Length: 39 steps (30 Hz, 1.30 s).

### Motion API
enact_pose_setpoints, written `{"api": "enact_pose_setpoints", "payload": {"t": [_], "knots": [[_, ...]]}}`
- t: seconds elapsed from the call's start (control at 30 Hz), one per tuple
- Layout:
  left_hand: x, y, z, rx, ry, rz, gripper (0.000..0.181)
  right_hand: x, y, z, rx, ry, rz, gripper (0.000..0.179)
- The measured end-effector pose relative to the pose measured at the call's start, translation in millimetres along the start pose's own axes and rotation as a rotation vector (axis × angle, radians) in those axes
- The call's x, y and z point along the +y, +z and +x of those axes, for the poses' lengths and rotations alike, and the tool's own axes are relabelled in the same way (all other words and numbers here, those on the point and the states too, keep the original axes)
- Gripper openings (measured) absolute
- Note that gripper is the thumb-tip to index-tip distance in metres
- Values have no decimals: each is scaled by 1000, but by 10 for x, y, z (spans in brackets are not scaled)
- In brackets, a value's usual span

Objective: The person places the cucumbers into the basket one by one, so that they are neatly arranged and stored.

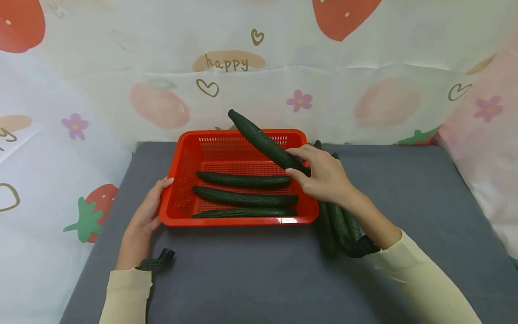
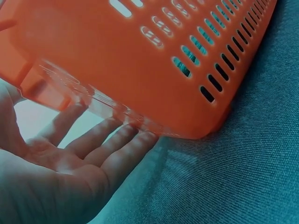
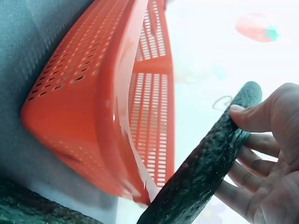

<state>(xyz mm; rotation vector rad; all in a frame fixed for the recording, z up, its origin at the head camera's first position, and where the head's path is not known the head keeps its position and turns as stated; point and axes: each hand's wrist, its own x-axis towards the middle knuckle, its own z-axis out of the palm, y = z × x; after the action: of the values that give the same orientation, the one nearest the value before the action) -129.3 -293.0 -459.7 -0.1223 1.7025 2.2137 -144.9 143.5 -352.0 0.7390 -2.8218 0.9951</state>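
Note:
My right hand pinches a dark green cucumber near one end, thumb on one side and fingers on the other. The cucumber slants up and leftward above the right part of a red plastic basket. Inside lie three more cucumbers, the far one, the middle one and the near one, roughly parallel. At the basket's left end my left hand holds the rim. Its fingers touch the outer wall below the rim in the left wrist view.
More cucumbers lie on the grey tablecloth, right of the basket and partly beneath my right forearm. A printed curtain stands behind the table's back edge. Dark straps sit at both wrists.

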Motion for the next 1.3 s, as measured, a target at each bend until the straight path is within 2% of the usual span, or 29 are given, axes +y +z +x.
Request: {"api": "enact_pose_setpoints", "payload": {"t": [0.13, 0.37, 0.6, 0.87, 0.97, 1.13, 1.2, 1.3], "knots": [[15, -17, -19, 5, 2, 17, 35, -54, 43, 63, -24, -30, -18, 46], [13, -50, -23, -32, 6, 28, 37, -162, 100, 151, -70, -68, -69, 46], [18, -53, -7, -45, 12, 31, 38, -265, 186, 322, -123, -106, -120, 46], [-4, -38, -9, -18, 17, 53, 38, -377, 279, 420, -177, -116, -160, 46], [2, -44, -21, -6, 14, 50, 41, -386, 317, 464, -237, -99, -125, 47], [8, -40, -30, 3, -1, 48, 48, -300, 388, 496, -336, -27, -27, 64], [8, -37, -25, 0, -7, 46, 50, -241, 394, 476, -326, -6, -9, 67], [12, -39, -19, -1, -3, 49, 51, -164, 358, 424, -288, 8, 22, 60]]}}
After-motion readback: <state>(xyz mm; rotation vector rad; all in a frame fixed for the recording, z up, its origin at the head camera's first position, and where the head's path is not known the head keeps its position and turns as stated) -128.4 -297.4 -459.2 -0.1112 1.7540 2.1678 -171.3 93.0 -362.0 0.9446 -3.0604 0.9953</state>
